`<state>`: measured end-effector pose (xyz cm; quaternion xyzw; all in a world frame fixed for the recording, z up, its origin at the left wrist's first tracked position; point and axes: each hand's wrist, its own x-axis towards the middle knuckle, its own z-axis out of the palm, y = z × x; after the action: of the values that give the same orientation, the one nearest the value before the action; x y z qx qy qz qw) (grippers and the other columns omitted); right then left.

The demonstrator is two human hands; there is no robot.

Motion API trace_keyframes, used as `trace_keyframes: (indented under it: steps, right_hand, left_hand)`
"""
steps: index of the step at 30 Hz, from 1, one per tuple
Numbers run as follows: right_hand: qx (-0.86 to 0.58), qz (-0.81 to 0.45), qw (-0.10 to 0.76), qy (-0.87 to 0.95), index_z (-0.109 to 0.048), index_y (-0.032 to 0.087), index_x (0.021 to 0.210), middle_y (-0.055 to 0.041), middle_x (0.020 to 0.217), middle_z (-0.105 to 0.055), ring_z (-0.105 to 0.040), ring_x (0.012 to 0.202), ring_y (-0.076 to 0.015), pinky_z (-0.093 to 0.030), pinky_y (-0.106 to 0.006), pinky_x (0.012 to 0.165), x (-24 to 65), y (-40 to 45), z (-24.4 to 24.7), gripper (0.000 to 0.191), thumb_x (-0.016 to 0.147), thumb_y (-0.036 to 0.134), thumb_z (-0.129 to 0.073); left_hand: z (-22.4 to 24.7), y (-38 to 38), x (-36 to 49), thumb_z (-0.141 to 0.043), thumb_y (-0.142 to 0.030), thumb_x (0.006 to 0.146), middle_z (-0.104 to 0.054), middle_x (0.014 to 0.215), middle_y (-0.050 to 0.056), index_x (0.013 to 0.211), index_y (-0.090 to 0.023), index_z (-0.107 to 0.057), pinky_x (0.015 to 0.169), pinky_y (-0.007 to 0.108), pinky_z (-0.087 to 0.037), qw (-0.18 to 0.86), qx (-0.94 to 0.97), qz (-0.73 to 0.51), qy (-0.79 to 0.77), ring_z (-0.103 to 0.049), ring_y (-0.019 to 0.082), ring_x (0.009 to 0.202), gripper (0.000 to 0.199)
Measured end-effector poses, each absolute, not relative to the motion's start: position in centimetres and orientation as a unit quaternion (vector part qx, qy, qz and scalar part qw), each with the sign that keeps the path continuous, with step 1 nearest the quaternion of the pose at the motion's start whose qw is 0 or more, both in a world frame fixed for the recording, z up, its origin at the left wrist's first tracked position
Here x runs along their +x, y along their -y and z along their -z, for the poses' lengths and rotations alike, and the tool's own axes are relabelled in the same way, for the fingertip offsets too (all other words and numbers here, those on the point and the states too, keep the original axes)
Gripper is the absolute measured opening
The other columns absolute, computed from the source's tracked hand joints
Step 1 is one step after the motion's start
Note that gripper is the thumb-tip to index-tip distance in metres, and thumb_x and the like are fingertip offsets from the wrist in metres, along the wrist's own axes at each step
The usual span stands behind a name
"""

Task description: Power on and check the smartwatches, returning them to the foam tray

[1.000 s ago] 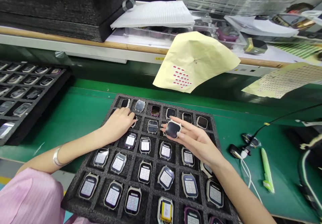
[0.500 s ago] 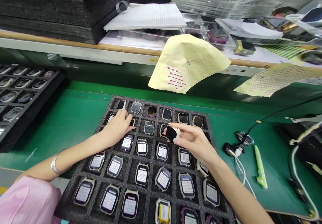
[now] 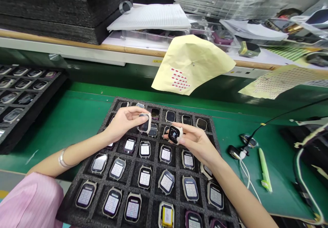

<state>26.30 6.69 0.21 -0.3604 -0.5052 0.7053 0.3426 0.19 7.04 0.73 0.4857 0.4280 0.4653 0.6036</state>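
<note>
- Change: left hand was down at a foam tray cell; now it's up, thumb and fingers pinching a left-hand watch over the tray's far half.
- Right hand grips a right-hand watch, right of the other, above the tray; its screen went from dark to lit.
- Means, my read: right unit awake, left one freshly picked, both hands occupied.
- Count: 2 held watches; 6 in tray's far row; 1 yellow battery, tray's near row; 2 yellow sheets beyond tray; 1 green tool, tray's right.
</note>
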Motion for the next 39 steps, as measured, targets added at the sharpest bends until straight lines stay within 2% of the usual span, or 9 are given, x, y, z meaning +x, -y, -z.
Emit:
trace_keyframes:
  steps: [5,8,12,14,16,20,28,33,39]
  right_hand:
    - [-0.370,-0.701,0.352,0.498,-0.067,0.025,0.119,-0.0087,0.109,-0.073,-0.070,0.100,-0.0256,-0.053,-0.036,0.091,26.2,-6.7,-0.3,0.040,0.080,0.023,-0.077]
    - [-0.374,-0.694,0.354,0.502,-0.068,0.024,0.118,-0.0085,0.111,-0.072,-0.070,0.098,-0.0252,-0.054,-0.037,0.091,26.1,-6.6,-0.3,0.039,0.080,0.021,-0.077]
    - [-0.368,-0.697,0.346,0.508,-0.068,0.024,0.117,-0.0078,0.105,-0.074,-0.070,0.099,-0.0253,-0.054,-0.038,0.092,26.0,-6.5,-0.2,0.039,0.080,0.021,-0.077]
    - [-0.363,-0.700,0.343,0.510,-0.068,0.025,0.118,-0.0070,0.104,-0.074,-0.069,0.101,-0.0251,-0.054,-0.037,0.092,26.0,-6.5,-0.2,0.039,0.080,0.021,-0.077]
    - [-0.359,-0.700,0.347,0.511,-0.068,0.026,0.118,-0.0067,0.107,-0.073,-0.068,0.103,-0.0250,-0.054,-0.037,0.094,25.9,-6.5,-0.2,0.038,0.081,0.021,-0.076]
    - [-0.354,-0.696,0.355,0.515,-0.068,0.025,0.117,-0.0074,0.110,-0.072,-0.068,0.104,-0.0262,-0.053,-0.040,0.094,25.8,-6.5,-0.4,0.037,0.081,0.022,-0.076]
    - [-0.369,-0.685,0.354,0.519,-0.070,0.023,0.114,-0.0082,0.103,-0.074,-0.070,0.099,-0.0259,-0.055,-0.041,0.092,25.7,-6.6,-0.5,0.036,0.078,0.021,-0.078]
    - [-0.370,-0.684,0.352,0.521,-0.069,0.021,0.116,-0.0091,0.103,-0.074,-0.070,0.099,-0.0265,-0.055,-0.042,0.093,25.6,-6.6,-0.6,0.041,0.077,0.023,-0.080]
    - [-0.379,-0.681,0.340,0.526,-0.069,0.022,0.116,-0.0084,0.104,-0.074,-0.069,0.100,-0.0267,-0.055,-0.044,0.093,25.6,-6.6,-0.7,0.040,0.077,0.025,-0.079]
  left_hand:
    - [-0.7,-7.2,2.7,-0.067,-0.033,0.084,-0.056,0.077,0.001,0.101,-0.014,-0.067,0.061,0.023,-0.048,0.754,0.326,-0.446,-0.356,-0.056,0.010,0.068,0.026]
    - [-0.1,-7.2,3.0,-0.069,-0.027,0.081,-0.050,0.069,-0.002,0.101,-0.013,-0.065,0.051,0.020,-0.038,0.755,0.331,-0.419,-0.381,-0.048,0.008,0.059,0.025]
    - [0.5,-7.1,2.7,-0.065,-0.020,0.079,-0.044,0.064,-0.006,0.103,-0.014,-0.062,0.049,0.022,-0.033,0.703,0.436,-0.384,-0.410,-0.038,0.006,0.051,0.025]
    - [0.7,-6.8,2.5,-0.061,-0.019,0.080,-0.051,0.073,-0.003,0.106,-0.016,-0.060,0.056,0.024,-0.039,0.626,0.532,-0.376,-0.428,-0.045,0.009,0.058,0.026]
    - [0.8,-6.5,2.5,-0.060,-0.018,0.082,-0.059,0.091,0.003,0.111,-0.018,-0.057,0.072,0.030,-0.045,0.516,0.627,-0.381,-0.442,-0.056,0.015,0.078,0.029]
    - [1.0,-6.0,2.4,-0.058,-0.019,0.085,-0.059,0.111,0.007,0.118,-0.020,-0.052,0.092,0.037,-0.043,0.396,0.718,-0.369,-0.438,-0.056,0.022,0.105,0.034]
    - [1.4,-5.8,2.6,-0.051,-0.015,0.087,-0.060,0.111,0.008,0.115,-0.019,-0.051,0.097,0.037,-0.044,0.383,0.752,-0.338,-0.416,-0.057,0.022,0.107,0.028]
    - [1.3,-5.8,2.7,-0.050,-0.017,0.088,-0.057,0.122,0.011,0.123,-0.019,-0.047,0.102,0.038,-0.041,0.394,0.750,-0.337,-0.411,-0.053,0.023,0.116,0.036]
    - [1.2,-5.9,2.7,-0.052,-0.013,0.083,-0.056,0.111,0.009,0.127,-0.020,-0.049,0.096,0.038,-0.043,0.394,0.755,-0.341,-0.398,-0.055,0.023,0.106,0.044]
